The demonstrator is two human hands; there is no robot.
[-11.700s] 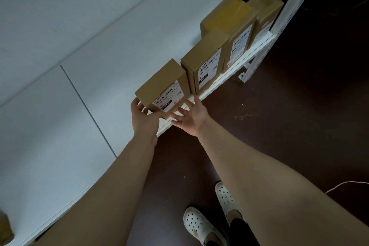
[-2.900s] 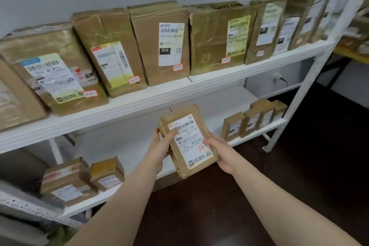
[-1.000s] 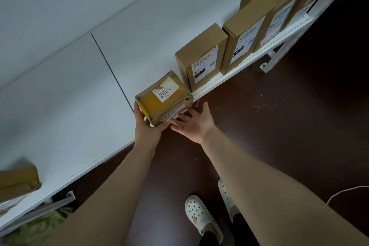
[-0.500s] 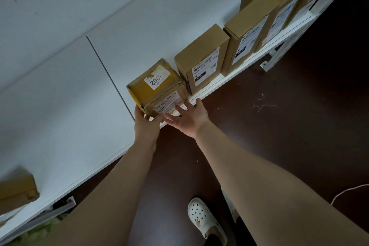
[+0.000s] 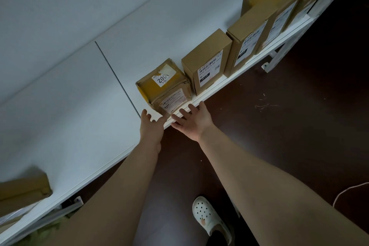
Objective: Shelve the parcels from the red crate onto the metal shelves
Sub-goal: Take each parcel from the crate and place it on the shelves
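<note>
Brown parcel [image 5: 163, 86] near shelf [image 5: 60, 106] edge

The left hand [image 5: 150, 130] and right hand [image 5: 194, 124] are bare, forearms [image 5: 123, 185] too; one foot wears a white perforated rubber clog [image 5: 207, 217].

The white shelf [image 5: 79, 106] has a taped parcel [image 5: 163, 86] at its front edge, just beyond the fingertips of the left hand [image 5: 150, 128] and right hand [image 5: 192, 121]. Onward to the right of the right hand, four brown boxes [image 5: 205, 62] stand in a row along the edge, the nearest just beside the parcel. Well to the left of the left hand lies another carton [image 5: 24, 191]. A seam [image 5: 115, 76] crosses the shelf just left of that hand.
</note>
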